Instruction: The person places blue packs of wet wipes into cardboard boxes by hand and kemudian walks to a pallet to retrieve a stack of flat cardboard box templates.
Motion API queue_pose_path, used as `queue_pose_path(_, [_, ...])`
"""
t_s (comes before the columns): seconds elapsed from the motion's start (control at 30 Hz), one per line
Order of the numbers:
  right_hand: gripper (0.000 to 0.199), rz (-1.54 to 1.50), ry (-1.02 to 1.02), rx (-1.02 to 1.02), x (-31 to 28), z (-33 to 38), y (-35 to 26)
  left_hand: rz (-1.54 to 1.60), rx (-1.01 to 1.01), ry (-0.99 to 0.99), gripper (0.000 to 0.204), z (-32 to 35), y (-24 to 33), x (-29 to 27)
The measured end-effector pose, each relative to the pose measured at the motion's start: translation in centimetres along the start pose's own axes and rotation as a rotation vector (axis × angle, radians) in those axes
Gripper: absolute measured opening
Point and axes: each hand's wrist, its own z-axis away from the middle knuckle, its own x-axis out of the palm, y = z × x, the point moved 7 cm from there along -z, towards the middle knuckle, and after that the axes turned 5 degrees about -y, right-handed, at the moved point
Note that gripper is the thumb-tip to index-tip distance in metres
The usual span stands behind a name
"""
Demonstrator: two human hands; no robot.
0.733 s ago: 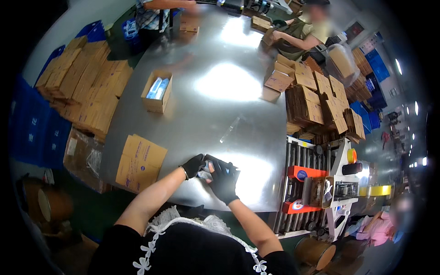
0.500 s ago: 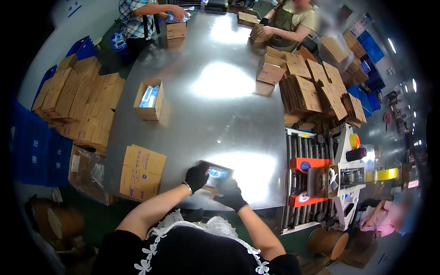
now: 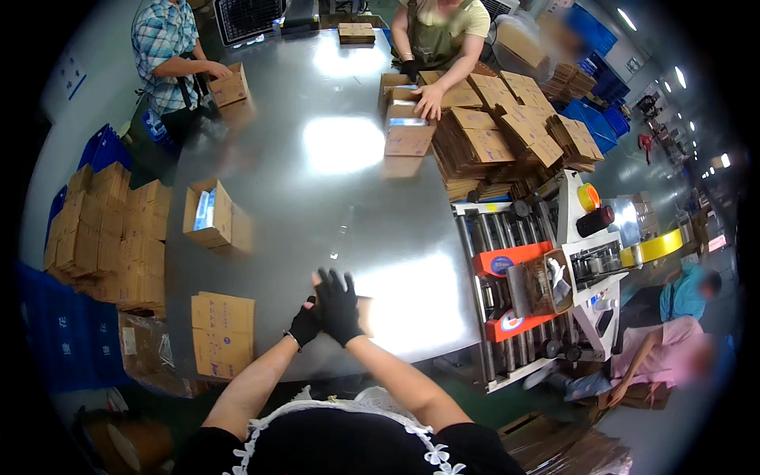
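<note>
Near the front of the metal table (image 3: 297, 198), my two hands in black fingertip-less gloves are close together. My right hand (image 3: 338, 307) lies open, fingers stretched forward, over a brown carton (image 3: 365, 315). Only a strip of that carton shows on the right side of the hand. My left hand (image 3: 304, 324) is against the left side of my right hand, its fingertips mostly hidden. To the left lies a flat folded carton (image 3: 223, 334). Farther up on the left stands an open carton (image 3: 221, 225) with blue-and-white packs (image 3: 206, 209) inside.
A roller conveyor with a tape machine (image 3: 514, 261) adjoins the right edge. Flattened cartons (image 3: 475, 138) are stacked on the right, more cartons (image 3: 103, 237) on the left. Across the table, one person holds a carton (image 3: 229, 85); another touches open cartons (image 3: 408, 141).
My hands have gone from gripping the open carton's sides to lying close together, the right one flat over it. The view has shifted. The far-right person now reaches to the open cartons.
</note>
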Motion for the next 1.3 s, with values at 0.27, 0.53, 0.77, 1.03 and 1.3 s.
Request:
queue_pose_path(0.27, [0.057, -0.025, -0.123, 0.086, -5.3, 11.7, 15.3, 0.245, 0.121, -0.199, 0.026, -5.0, 8.8, 16.6])
queue_pose_path(0.53, [0.046, 0.109, -0.121, 0.117, -15.4, 19.3, 33.5, -0.551, 0.551, 0.355, 0.055, -22.6, 26.6, 11.7])
queue_pose_path(0.77, [0.057, -0.067, -0.009, 0.333, -13.8, 13.8, 32.7, -0.620, 0.322, 0.353, 0.073, -46.6, 24.0, -3.4])
queue_pose_path(1.03, [0.075, 0.051, 0.170, -0.151, -15.0, -11.6, 31.6, -1.082, -0.287, 0.058, 0.045, -57.8, 18.9, -1.1])
queue_pose_path(1.3, [0.013, 0.133, -0.112, -0.065, -7.0, -6.6, 31.1, -1.167, 0.306, 0.041, 0.014, -45.5, 14.0, 0.0])
